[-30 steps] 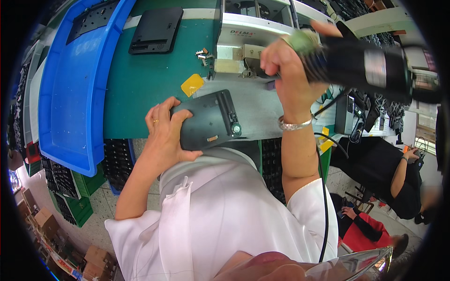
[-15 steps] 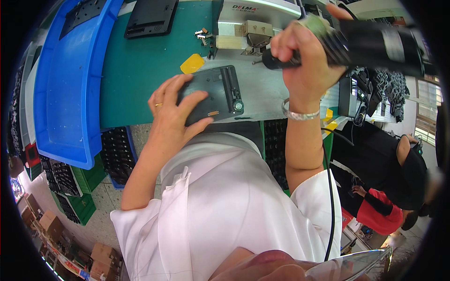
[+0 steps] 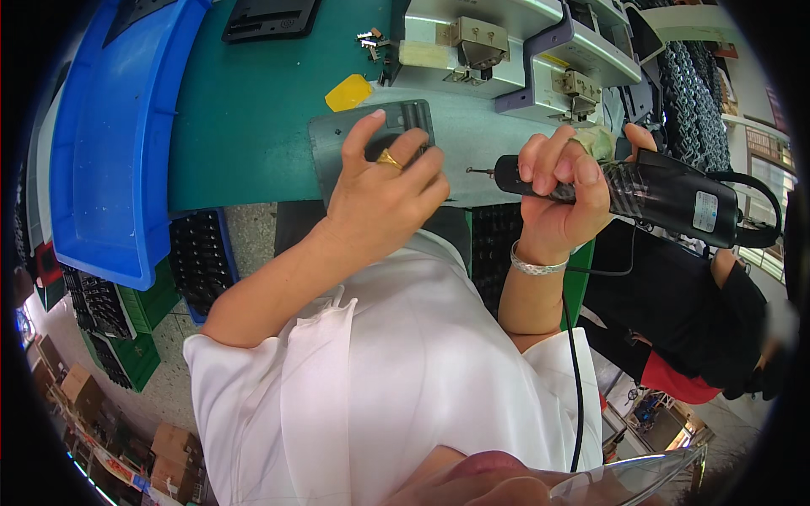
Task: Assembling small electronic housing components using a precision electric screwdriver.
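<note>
A flat black plastic panel [image 3: 329, 143] lies at the front edge of the bench. Over its right part is my left hand [image 3: 380, 190], a gold ring on one finger. Its fingers curl down, hiding the thumb, the index fingertip and the panel's near right corner. Whatever they may pinch is out of sight. My right hand [image 3: 557, 181] is wrapped round a black electric screwdriver [image 3: 675, 198], held sideways right of the panel. Its thin bit [image 3: 481, 171] points left, apart from the panel, with something small at the tip.
A blue bin [image 3: 114, 160] stands at the left. Behind the panel lie a yellow piece [image 3: 348, 93], small metal parts [image 3: 371, 42] and another black panel [image 3: 270, 17]. Metal machines [image 3: 464, 51] line the back. A person in dark clothing [image 3: 675, 287] is at the right.
My right hand has lowered the screwdriver toward me, baring the machines behind it. My left hand has moved right across the panel, its fingers now curled. The panel has shifted slightly away from me and left.
</note>
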Available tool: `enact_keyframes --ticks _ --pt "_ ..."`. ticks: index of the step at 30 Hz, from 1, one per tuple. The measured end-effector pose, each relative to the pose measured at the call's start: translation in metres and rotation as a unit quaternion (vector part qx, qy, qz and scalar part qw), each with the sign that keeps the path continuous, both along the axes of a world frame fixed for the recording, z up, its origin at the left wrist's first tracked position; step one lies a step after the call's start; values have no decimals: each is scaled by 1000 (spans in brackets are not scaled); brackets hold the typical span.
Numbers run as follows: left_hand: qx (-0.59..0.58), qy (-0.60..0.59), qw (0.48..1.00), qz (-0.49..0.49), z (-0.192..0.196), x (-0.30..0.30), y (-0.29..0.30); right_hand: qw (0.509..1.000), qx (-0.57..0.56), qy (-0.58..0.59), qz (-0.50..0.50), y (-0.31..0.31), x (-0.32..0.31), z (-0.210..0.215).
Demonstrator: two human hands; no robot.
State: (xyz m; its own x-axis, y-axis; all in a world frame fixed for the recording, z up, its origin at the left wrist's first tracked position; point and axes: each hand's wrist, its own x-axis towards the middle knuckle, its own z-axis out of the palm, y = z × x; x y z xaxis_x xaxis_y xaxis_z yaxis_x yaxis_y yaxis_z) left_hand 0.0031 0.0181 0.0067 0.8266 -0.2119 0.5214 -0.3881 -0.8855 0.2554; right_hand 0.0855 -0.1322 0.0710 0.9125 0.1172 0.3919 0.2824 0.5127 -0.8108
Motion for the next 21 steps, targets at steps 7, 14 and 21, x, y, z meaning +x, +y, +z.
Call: enact_keyframes --ticks 7,14,21 --pt "61 -16 998 -16 0 -3 9 1000 12 5 -10 -6 0 -3" --pt "36 -13 999 35 -25 -22 15 999 18 24 20 16 -5 -6" --pt "30 -41 998 32 -35 -21 19 999 -17 28 42 26 -4 -14"
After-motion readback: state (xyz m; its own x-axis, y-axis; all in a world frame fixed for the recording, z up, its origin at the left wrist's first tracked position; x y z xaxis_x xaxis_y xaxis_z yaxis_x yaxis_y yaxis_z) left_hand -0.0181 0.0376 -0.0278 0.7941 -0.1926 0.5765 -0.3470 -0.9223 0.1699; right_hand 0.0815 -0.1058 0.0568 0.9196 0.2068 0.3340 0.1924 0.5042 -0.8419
